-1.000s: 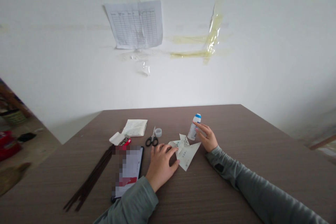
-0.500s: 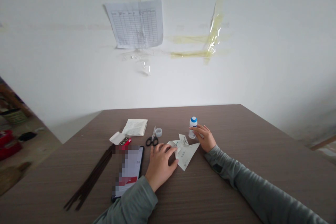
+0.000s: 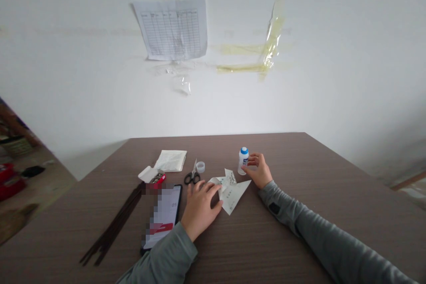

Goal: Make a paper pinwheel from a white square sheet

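A small white bottle with a blue-ringed cap (image 3: 243, 162) stands upright on the table. My right hand (image 3: 261, 172) is at its right side, thumb tip by the bottle's lower front and fingers bent but apart; it is not closed around it. Nearer to me lies a folded piece of printed paper (image 3: 233, 195), its corners pointing out. My left hand (image 3: 201, 208) lies at the paper's left edge, fingers spread and partly over it. Whether those fingertips press on the paper is hard to see.
Left of my hands are black-handled scissors (image 3: 192, 177), a small clear cap (image 3: 200, 167), a folded white sheet (image 3: 171, 161), an opened red box of small metal pieces (image 3: 156, 178), a phone (image 3: 166, 213) and dark thin strips (image 3: 115, 226). A white wall (image 3: 213, 111) stands behind the table.
My right hand's fingers have drawn back from across the bottle's front to its right side. The bottle's label has turned slightly. My left hand stays by the paper.
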Demonstrator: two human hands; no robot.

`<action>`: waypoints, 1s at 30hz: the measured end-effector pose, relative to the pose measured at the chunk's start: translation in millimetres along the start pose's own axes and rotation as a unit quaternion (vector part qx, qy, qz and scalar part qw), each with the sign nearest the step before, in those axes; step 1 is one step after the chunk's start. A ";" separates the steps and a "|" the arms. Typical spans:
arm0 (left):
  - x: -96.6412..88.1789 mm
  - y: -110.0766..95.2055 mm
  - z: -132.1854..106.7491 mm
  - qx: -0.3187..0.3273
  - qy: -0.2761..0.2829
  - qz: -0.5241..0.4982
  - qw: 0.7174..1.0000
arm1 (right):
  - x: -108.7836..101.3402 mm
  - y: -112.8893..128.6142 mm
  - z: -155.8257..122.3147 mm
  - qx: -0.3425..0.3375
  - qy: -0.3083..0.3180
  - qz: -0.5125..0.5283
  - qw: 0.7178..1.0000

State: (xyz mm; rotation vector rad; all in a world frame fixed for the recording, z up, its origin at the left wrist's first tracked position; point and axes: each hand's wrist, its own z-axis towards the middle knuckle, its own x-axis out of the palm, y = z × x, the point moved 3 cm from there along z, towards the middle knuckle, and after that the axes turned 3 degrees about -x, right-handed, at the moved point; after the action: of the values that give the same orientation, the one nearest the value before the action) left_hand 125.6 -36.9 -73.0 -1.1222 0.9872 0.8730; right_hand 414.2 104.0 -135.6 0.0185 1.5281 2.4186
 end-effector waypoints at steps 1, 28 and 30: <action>-0.4 1.1 0.3 -0.003 -0.001 0.004 1.000 | 0.6 0.1 2.7 0.001 0.005 0.001 1.000; -18.0 1.0 -0.4 -0.052 0.050 0.016 0.997 | 120.1 30.7 71.6 0.080 0.226 0.134 0.962; -19.3 0.1 -0.2 -0.051 0.054 0.016 0.997 | 122.5 30.7 70.1 0.082 0.228 0.129 0.962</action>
State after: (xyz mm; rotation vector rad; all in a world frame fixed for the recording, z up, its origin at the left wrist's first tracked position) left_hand 119.1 -38.5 -54.8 -1.2529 1.0617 0.9047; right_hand 300.6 183.2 -94.3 -0.3499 2.0363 2.6131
